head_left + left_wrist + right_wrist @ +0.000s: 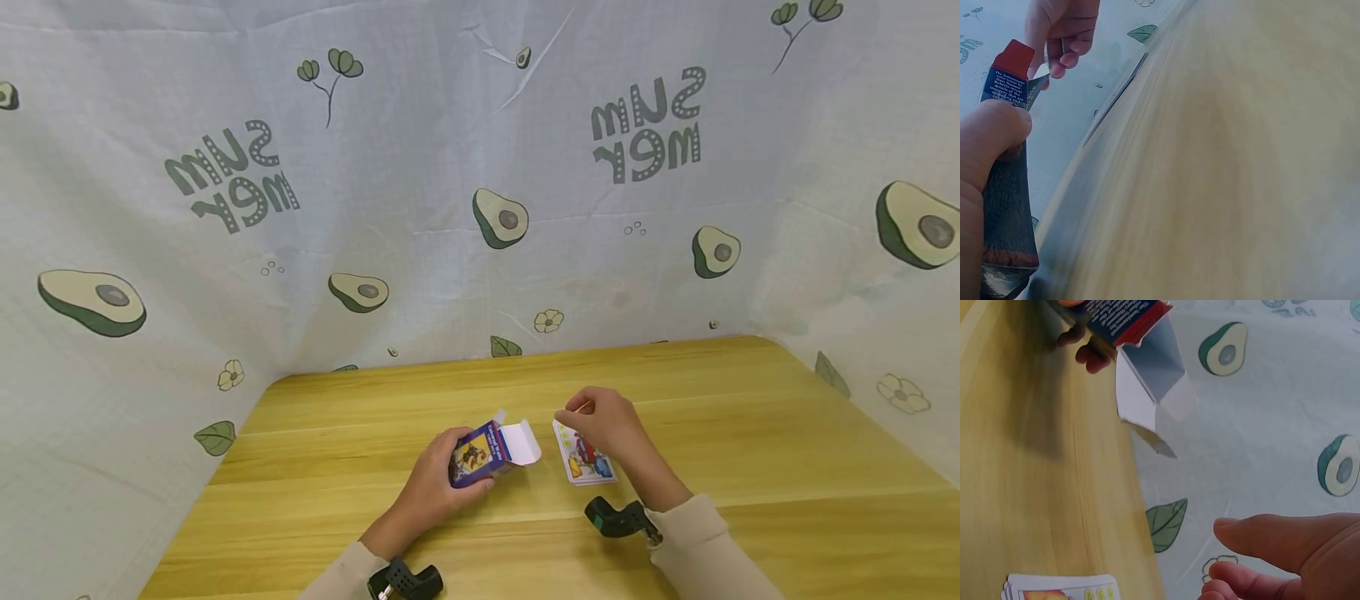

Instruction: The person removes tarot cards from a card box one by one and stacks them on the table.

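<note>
My left hand (442, 473) grips a purple-blue tarot card box (471, 457), its thumb along the near side and its fingers around the far side. The box's white end flap (521, 442) stands open and faces right; the right wrist view looks into its hollow inside. A stack of picture cards (587, 461) lies face up on the table to the right of the box. Over the stack's far end hovers my right hand (607, 421), fingers bent. Its thumb (1254, 534) and index finger are apart in the right wrist view, with nothing seen between them.
Both hands are above a wood-grain table (360, 408). A pale cloth (420, 167) printed with avocados hangs behind the table and at its sides. Each wrist carries a black camera mount, such as the right one (618, 518), near the table surface.
</note>
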{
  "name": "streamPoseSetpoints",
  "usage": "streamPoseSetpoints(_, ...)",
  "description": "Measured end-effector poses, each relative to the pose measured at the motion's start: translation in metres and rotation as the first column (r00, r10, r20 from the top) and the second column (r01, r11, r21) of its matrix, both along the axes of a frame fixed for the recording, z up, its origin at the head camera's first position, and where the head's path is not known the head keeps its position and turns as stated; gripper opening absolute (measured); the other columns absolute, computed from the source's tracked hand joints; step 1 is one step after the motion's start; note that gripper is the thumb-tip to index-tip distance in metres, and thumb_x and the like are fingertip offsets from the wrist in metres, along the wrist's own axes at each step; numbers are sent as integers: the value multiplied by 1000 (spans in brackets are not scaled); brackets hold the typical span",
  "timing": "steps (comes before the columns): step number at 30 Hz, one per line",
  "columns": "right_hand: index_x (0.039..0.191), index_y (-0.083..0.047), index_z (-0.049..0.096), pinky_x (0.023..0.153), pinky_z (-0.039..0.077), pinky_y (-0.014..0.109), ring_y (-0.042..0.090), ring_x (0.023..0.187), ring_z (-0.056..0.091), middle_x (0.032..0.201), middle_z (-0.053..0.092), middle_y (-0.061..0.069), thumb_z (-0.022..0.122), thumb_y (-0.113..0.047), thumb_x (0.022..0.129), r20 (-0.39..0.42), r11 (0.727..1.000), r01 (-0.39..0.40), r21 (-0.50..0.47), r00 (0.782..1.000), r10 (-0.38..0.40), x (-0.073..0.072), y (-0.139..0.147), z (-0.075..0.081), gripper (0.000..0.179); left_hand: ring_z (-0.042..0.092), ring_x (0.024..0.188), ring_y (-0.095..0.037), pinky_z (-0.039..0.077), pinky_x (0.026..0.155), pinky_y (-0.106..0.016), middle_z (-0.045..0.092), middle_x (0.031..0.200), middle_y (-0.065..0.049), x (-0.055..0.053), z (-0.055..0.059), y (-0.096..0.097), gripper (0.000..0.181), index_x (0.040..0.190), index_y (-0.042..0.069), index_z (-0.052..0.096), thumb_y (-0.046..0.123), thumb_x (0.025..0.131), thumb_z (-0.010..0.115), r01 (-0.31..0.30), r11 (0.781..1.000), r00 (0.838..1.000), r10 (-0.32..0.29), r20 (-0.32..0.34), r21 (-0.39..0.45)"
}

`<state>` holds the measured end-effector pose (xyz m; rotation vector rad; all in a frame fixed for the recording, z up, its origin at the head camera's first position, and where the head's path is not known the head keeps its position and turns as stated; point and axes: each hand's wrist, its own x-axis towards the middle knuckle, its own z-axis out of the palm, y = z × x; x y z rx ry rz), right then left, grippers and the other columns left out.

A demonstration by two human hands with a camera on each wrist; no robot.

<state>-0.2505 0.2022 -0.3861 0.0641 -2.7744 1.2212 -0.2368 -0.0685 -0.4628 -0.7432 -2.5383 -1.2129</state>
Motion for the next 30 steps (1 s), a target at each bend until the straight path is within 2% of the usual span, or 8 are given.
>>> streamPoseSetpoints(4,98,-2,65,58,48,33,21,66,56,87,62,9,72,-25,86,8,998,-32,-61,999,33,4,-8,5,27,53,99,-13,47,82,-30,55,121,2,0,0,0,72,135,13,47,46,78,76,8,1000,1000,-8,-1,0)
streamPoseSetpoints(9,100,-2,64,59,52,38,21,61,58,85,64,8,71,-23,87,8,988,-78,-132,997,80,6,-17,8,26,54,98,-13,47,82,-30,57,120,-1,0,0,0,70,133,14,47,46,78,77,14,1000,1000,-14,-6,6)
streamPoseSetpoints(17,97,-2,65,62,54,40,26,65,60,82,63,7,72,-17,87,-16,973,-128,-193,992,127,5,-33,7,20,54,98,-12,48,82,-30,57,119,-2,0,0,-1,70,133,13,48,46,78,77,15,1000,1000,-15,-12,9)
streamPoseSetpoints(21,93,-3,65,60,53,40,23,63,57,79,62,5,73,-16,85,-13,969,-143,-199,990,143,6,-39,5,16,54,98,-13,48,82,-30,58,119,-3,0,-1,-1,69,132,13,48,45,78,77,13,1000,1000,-12,-18,10)
streamPoseSetpoints(30,84,-8,65,52,46,29,16,61,51,73,60,2,75,-18,83,-20,971,-167,-170,986,166,11,-50,1,14,54,98,-12,48,84,-30,56,120,2,1,0,0,69,133,13,48,46,79,76,9,1000,1000,-9,-13,2)
